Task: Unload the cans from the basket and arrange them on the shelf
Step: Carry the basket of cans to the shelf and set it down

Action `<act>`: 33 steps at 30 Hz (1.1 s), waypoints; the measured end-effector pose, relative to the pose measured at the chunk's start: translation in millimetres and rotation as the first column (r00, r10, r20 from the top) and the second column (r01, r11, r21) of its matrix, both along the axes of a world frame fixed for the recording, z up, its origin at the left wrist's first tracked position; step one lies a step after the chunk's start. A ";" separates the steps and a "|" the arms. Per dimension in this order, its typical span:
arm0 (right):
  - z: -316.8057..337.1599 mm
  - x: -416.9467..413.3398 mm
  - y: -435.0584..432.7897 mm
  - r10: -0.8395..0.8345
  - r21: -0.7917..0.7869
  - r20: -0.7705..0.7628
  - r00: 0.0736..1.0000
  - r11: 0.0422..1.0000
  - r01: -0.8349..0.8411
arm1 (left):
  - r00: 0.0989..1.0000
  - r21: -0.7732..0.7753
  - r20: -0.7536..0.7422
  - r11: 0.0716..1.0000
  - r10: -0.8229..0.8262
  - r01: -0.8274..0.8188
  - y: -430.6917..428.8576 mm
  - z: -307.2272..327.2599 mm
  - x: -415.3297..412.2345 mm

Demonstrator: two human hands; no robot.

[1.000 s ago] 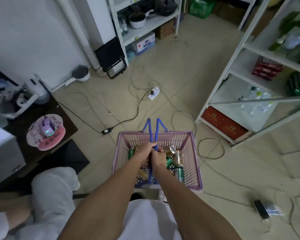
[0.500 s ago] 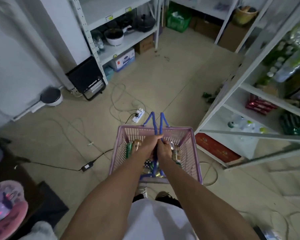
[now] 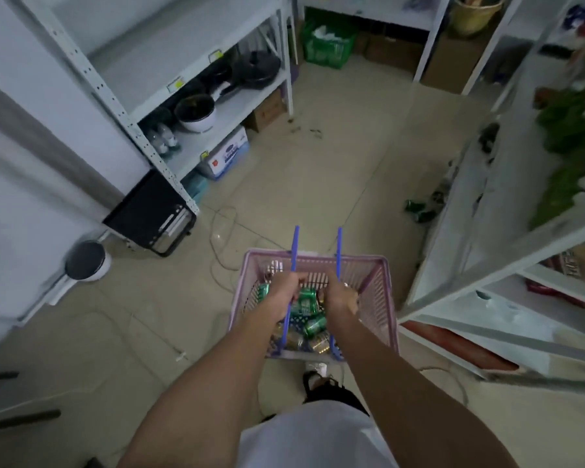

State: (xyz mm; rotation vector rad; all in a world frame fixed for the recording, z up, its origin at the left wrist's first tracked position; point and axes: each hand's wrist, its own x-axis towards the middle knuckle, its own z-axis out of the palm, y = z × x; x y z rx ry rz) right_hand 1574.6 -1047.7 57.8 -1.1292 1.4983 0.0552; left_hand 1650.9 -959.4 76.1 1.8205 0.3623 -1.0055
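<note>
- Shelf (image 3: 487, 211): white unit to the person's right. Bring the load just beside it before unloading.
- Basket (image 3: 379, 288): pink, carried above the floor in front of the person. Keep it level.
- Left hand (image 3: 282, 292): closed around the left blue handle (image 3: 294, 248). Right hand (image 3: 340, 295): closed around the other handle. Maintain an even grip.
- Cans (image 3: 306, 304): green and gold, loose in the basket. Avoid swinging.
</note>
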 end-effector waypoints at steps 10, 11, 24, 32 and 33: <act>13.4 127.8 -143.1 -0.149 -0.035 -0.035 0.988 0.988 0.148 | 0.995 -0.017 -0.001 0.995 -0.098 0.098 -142.3 -3.6 150.6; 12.4 141.7 -158.2 -0.178 -0.027 -0.037 0.983 0.984 0.177 | 0.993 -0.022 -0.004 0.993 -0.115 0.115 -157.5 -3.3 166.1; -2.0 262.1 -343.8 -0.489 0.025 0.033 0.872 0.872 0.488 | 0.919 -0.019 0.008 0.919 -0.393 0.393 -370.5 -21.5 321.1; -47.8 308.9 -444.4 -0.659 0.197 0.033 0.751 0.741 0.642 | 0.808 0.130 -0.003 0.801 -0.589 0.585 -505.5 -50.1 367.6; -52.4 308.2 -449.7 -0.687 0.209 0.038 0.725 0.715 0.667 | 0.787 0.149 -0.012 0.777 -0.617 0.612 -518.5 -53.9 369.0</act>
